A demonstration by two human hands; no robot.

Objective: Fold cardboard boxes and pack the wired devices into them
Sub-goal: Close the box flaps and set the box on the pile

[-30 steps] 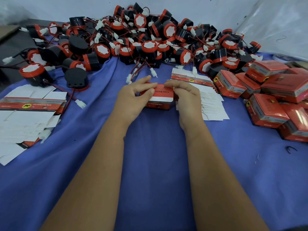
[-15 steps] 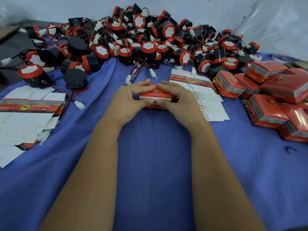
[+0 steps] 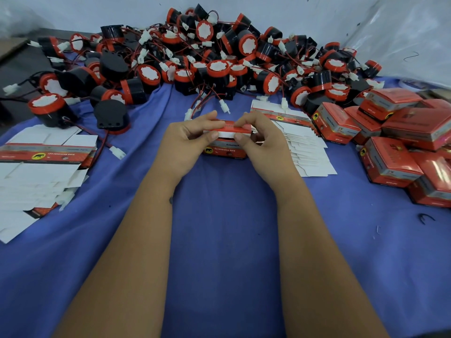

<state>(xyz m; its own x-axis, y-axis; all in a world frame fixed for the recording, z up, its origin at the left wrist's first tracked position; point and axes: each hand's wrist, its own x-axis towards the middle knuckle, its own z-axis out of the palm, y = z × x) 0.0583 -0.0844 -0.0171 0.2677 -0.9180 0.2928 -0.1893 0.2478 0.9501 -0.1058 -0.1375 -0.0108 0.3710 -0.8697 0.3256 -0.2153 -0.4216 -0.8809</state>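
Observation:
A small red cardboard box (image 3: 225, 150) stands on the blue cloth (image 3: 224, 240) in the middle, its top flap partly down with a white inner strip showing. My left hand (image 3: 188, 142) pinches the flap's left end between thumb and fingers. My right hand (image 3: 262, 140) pinches the flap's right end the same way. What lies inside the box is hidden. A big heap of black and red wired devices (image 3: 207, 59) with white plugs fills the far side of the cloth.
Flat unfolded box blanks (image 3: 41, 164) lie stacked at the left, and another stack of blanks (image 3: 305, 147) sits just right of my hands. Several closed red boxes (image 3: 400, 142) are piled at the right. A wall stands behind the heap.
My hands wrapped round the box half a second ago. Now the fingers have lifted to the top edge and pinch the flap, with its white strip showing.

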